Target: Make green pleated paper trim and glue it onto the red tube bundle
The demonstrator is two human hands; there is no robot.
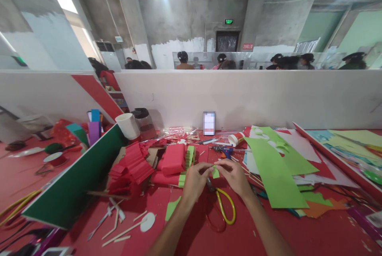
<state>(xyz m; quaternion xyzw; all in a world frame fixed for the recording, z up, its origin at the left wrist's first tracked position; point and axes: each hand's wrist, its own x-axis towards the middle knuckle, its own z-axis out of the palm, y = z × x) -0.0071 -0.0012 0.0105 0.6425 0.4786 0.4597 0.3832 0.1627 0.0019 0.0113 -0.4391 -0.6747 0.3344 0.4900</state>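
A small piece of light green paper [215, 173] is pinched between the fingertips of my left hand [197, 179] and my right hand [232, 174], which nearly meet above the red table. Just below them lies a pair of scissors [226, 206] with one yellow and one red handle loop; part of its blades is hidden by my hands. Left of my left hand sit a red paper-covered block [173, 159] and a green paper strip with cut edges [190, 156]. Behind my right hand is a blue glue gun [227, 151].
Red crepe paper [131, 166] is heaped at left beside a green divider [80, 180]. Green paper sheets [271, 172] are stacked at right. A phone [209, 123] leans on the white partition [238, 96]. Wooden sticks [121, 234] lie front left. People sit beyond the partition.
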